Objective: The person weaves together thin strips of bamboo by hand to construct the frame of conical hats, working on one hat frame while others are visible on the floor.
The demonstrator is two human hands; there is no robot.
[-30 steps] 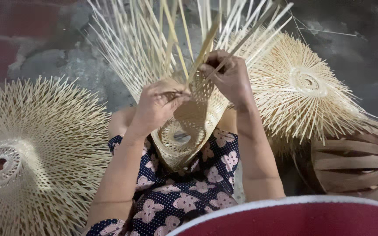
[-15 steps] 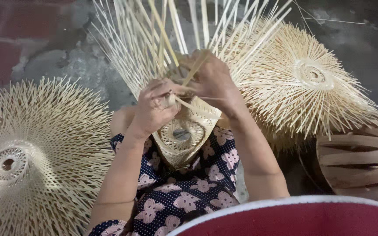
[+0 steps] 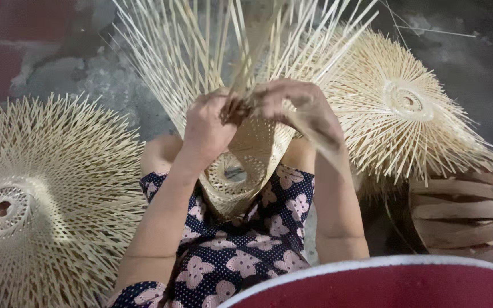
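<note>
The half-woven bamboo basket (image 3: 241, 165) rests in the person's lap, its small ringed base turned toward the body and its loose strips (image 3: 201, 51) fanning up and away toward the floor beyond the knees. So the long axis of the strips runs from the lap outward, and the woven edge lies right under both hands. The left hand (image 3: 206, 122) sits on the near left of that edge, its fingers (image 3: 223, 108) curled closed around a few strips where the weave ends. The right hand (image 3: 298, 105) meets it from the other side, fingers bent down over the rim and pinching strips against the weave; just which strips it holds is hidden by the knuckles. The two hands touch, or nearly so, at the middle, neither clearly nearer the work. A finished woven round (image 3: 24, 199) lies on the floor to the left, another (image 3: 406, 108) to the right, beside a darker slatted basket (image 3: 469, 211).
</note>
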